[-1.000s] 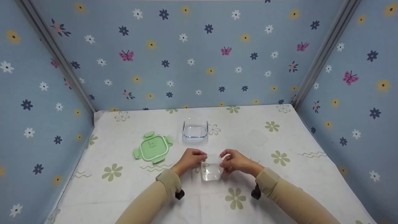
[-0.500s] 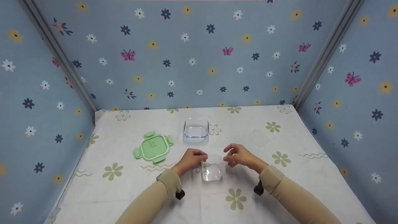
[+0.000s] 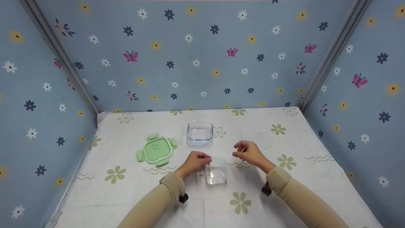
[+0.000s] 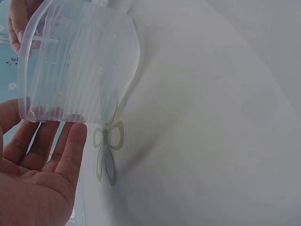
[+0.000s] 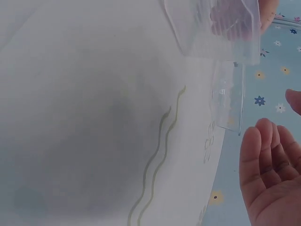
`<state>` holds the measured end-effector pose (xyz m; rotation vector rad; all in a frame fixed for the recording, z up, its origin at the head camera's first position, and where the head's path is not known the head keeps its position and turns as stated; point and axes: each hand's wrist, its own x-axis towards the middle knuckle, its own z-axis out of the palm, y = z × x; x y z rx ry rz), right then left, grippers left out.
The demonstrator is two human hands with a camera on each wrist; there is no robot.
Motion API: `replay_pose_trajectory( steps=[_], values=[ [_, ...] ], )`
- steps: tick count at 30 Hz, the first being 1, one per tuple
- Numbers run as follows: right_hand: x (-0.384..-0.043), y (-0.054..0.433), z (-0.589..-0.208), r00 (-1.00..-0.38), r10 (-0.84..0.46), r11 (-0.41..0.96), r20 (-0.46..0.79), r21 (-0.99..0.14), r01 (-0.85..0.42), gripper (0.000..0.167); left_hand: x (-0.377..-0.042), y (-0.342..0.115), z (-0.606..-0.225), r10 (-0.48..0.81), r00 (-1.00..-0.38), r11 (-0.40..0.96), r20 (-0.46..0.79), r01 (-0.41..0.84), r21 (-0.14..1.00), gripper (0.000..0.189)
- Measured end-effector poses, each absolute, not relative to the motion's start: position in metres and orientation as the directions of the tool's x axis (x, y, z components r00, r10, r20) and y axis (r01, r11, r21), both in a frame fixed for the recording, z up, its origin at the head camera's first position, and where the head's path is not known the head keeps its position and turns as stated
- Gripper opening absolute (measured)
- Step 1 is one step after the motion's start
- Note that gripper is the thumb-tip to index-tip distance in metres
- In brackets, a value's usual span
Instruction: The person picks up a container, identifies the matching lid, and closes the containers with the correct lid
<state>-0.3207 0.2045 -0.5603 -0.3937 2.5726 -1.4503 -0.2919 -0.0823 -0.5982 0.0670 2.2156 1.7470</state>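
Clear plastic container (image 3: 216,172), ribbed wall, upright, rim in left hand (image 3: 194,162)

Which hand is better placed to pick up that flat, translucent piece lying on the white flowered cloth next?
Probably the right hand: it holds nothing and is close to the flat, translucent piece, while the left hand is farther away, holding the clear, rounded-square plastic container.

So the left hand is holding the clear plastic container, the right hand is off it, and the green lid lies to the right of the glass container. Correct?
Not quite: the green lid lies to the left of the glass container, as the head view shows. The left hand is holding the clear plastic container, and the right hand is off it.
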Motion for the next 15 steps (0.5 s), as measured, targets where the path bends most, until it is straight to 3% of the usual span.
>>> replay_pose_trajectory(
  steps=[8, 15],
  values=[
    [-0.321, 0.206, -0.561, -0.961, -0.215, 0.602, 0.172, -0.751, -0.27, 0.028, -0.294, -0.081, -0.598, 0.232, -0.953, 0.233, -0.196, -0.141, 0.962, 0.023],
    [-0.324, 0.214, -0.569, -0.953, -0.194, 0.661, 0.231, -0.687, -0.301, 0.045, -0.292, -0.082, -0.599, 0.229, -0.951, 0.253, -0.209, -0.149, 0.956, 0.022]
  ],
)
